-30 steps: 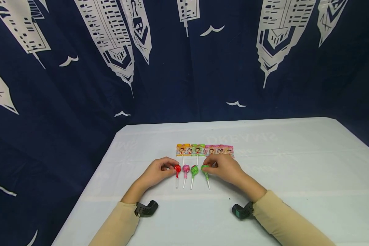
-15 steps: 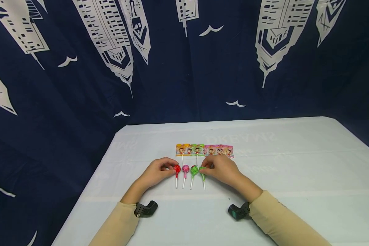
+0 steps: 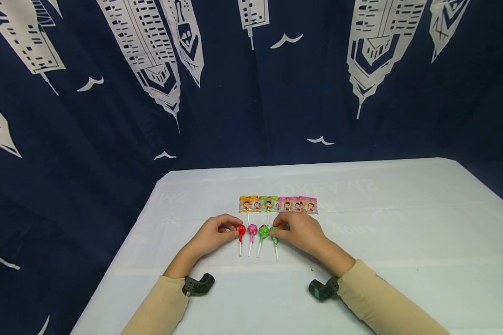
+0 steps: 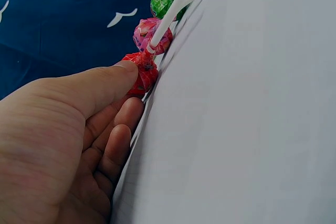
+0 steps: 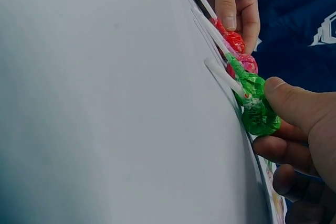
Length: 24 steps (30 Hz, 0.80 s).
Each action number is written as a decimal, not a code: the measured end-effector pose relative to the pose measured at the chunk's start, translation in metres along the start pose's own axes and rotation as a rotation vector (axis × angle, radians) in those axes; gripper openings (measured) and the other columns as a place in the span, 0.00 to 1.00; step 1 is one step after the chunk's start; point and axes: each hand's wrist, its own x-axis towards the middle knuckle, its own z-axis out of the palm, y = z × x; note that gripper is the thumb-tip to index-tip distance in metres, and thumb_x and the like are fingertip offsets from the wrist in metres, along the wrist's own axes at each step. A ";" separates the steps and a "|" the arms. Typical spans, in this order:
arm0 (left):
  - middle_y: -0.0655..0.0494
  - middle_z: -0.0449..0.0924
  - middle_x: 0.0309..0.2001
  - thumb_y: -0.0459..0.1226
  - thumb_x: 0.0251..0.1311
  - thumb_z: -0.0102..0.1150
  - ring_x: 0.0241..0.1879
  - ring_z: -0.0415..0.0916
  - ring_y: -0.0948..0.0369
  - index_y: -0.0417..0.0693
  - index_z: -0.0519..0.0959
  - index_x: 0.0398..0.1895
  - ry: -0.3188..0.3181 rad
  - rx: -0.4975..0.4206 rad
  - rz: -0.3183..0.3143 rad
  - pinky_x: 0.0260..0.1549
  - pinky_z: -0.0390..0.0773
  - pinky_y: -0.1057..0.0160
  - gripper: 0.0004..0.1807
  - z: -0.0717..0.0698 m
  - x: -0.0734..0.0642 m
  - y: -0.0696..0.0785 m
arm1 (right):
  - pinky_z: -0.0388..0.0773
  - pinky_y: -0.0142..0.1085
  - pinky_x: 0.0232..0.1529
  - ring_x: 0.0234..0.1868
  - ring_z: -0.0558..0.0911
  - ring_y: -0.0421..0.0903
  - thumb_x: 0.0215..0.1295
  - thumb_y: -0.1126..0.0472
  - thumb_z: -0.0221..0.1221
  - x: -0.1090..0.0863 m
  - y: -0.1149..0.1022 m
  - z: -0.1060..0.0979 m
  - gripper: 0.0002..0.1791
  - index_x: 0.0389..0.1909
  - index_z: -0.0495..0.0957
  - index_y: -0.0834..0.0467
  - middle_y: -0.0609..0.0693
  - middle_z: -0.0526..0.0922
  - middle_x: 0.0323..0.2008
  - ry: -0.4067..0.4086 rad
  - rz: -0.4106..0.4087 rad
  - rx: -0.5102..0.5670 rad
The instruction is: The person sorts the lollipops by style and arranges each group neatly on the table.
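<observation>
Four kinds of place are taken in a row of wrapped lollipops on the white table, sticks toward me. My left hand [image 3: 214,236] pinches the red lollipop [image 3: 241,230] at the row's left end; its thumb lies on the candy in the left wrist view. Beside it lie a pink lollipop [image 3: 252,230] and a green lollipop [image 3: 263,231]. At the right end my right hand [image 3: 302,231] holds another green lollipop [image 5: 261,119] between thumb and fingers, close against its green neighbour. That lollipop's head is partly covered by the fingers in the head view.
Behind the row lie flat candy packets: an orange packet [image 3: 248,204], a green packet [image 3: 268,203] and pink packets [image 3: 297,205]. White sticks extend from the orange and green ones. A dark blue printed curtain [image 3: 260,102] hangs behind the table [image 3: 381,218].
My right hand has moved left with its green lollipop, bringing it up to the other green one. The lollipop's stick has swung straighter. My left hand keeps its hold on the red lollipop.
</observation>
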 end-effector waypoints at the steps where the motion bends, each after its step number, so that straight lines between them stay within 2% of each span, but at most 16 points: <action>1: 0.53 0.84 0.40 0.38 0.60 0.68 0.32 0.73 0.62 0.54 0.84 0.49 -0.001 0.003 0.002 0.32 0.72 0.70 0.13 0.000 0.000 -0.001 | 0.71 0.32 0.28 0.28 0.76 0.34 0.55 0.47 0.72 0.000 0.000 0.000 0.11 0.34 0.85 0.46 0.37 0.81 0.25 0.002 0.002 -0.001; 8: 0.53 0.84 0.39 0.38 0.60 0.68 0.33 0.73 0.61 0.53 0.84 0.49 -0.016 0.011 0.013 0.33 0.73 0.70 0.13 0.000 0.001 -0.002 | 0.71 0.32 0.29 0.30 0.75 0.35 0.57 0.45 0.70 -0.004 0.000 -0.002 0.14 0.39 0.86 0.49 0.38 0.80 0.28 0.020 -0.016 -0.001; 15: 0.53 0.84 0.41 0.38 0.61 0.68 0.34 0.74 0.62 0.53 0.84 0.51 -0.018 0.007 0.009 0.34 0.73 0.70 0.14 0.001 0.002 -0.003 | 0.71 0.32 0.29 0.29 0.75 0.36 0.61 0.47 0.67 -0.005 0.002 -0.004 0.11 0.39 0.86 0.48 0.40 0.82 0.30 0.036 -0.005 0.016; 24: 0.52 0.85 0.49 0.37 0.63 0.65 0.37 0.76 0.64 0.50 0.82 0.55 -0.003 -0.022 0.016 0.36 0.75 0.71 0.17 0.000 0.004 -0.008 | 0.71 0.31 0.28 0.26 0.73 0.37 0.65 0.54 0.65 -0.003 0.002 -0.016 0.06 0.39 0.86 0.50 0.43 0.83 0.31 0.063 -0.015 0.103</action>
